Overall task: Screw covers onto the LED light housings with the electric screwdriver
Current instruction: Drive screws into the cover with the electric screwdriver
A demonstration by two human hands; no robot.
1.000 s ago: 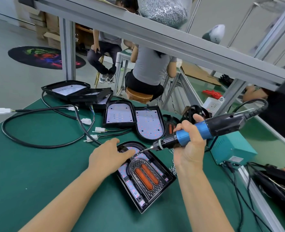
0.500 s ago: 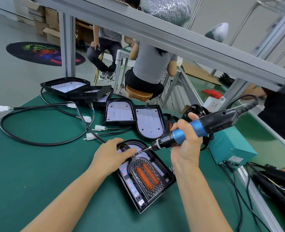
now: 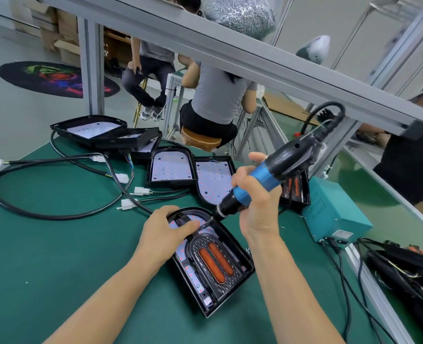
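A black LED light housing [image 3: 240,274] lies on the green mat in front of me, with an arched black cover [image 3: 214,265] bearing two orange strips set inside it. My left hand [image 3: 164,234] presses down on the housing's upper left part, fingers spread over it. My right hand [image 3: 257,207] grips the blue and black electric screwdriver [image 3: 270,175]. The driver slants down to the left, and its bit touches the cover's top edge just beside my left fingertips.
Two open housings [image 3: 172,166] with bare LED boards lie behind, and a stack of housings [image 3: 106,135] sits at the far left. Black cables with white connectors [image 3: 141,191] loop across the mat. A teal power box [image 3: 334,214] stands right. People sit beyond the bench frame.
The screwdriver has tilted steeper and its bit has come down onto the cover's top. My left hand has stayed pressed on the housing.
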